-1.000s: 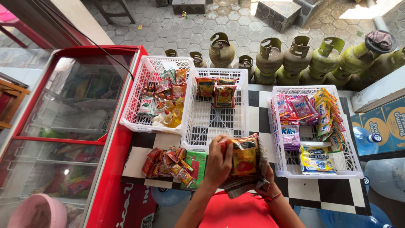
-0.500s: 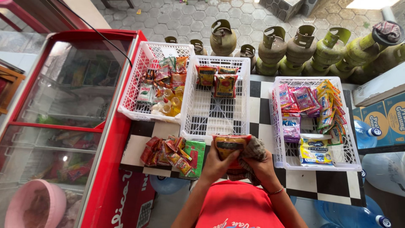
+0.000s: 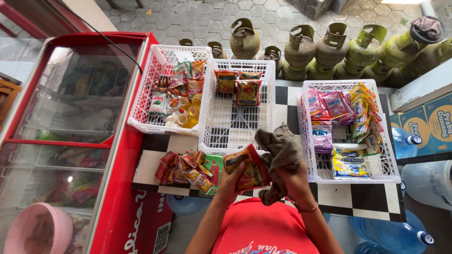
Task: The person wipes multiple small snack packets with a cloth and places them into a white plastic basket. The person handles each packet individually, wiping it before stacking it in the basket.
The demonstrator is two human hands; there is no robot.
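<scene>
Head view: snack packet (image 3: 247,169) in left hand (image 3: 230,181), rag (image 3: 280,153) in right hand (image 3: 294,183).

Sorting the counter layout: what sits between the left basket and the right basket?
In the head view, the middle white basket, mostly bare, with a few red-orange packets at its far end.

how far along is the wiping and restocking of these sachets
Early on, it seems. Done: a few packets stand at the back of the middle basket, which is otherwise bare. In hand: the left hand holds an orange packet and the right hand a grey cloth. Left: the sachet pile on the counter.
</scene>
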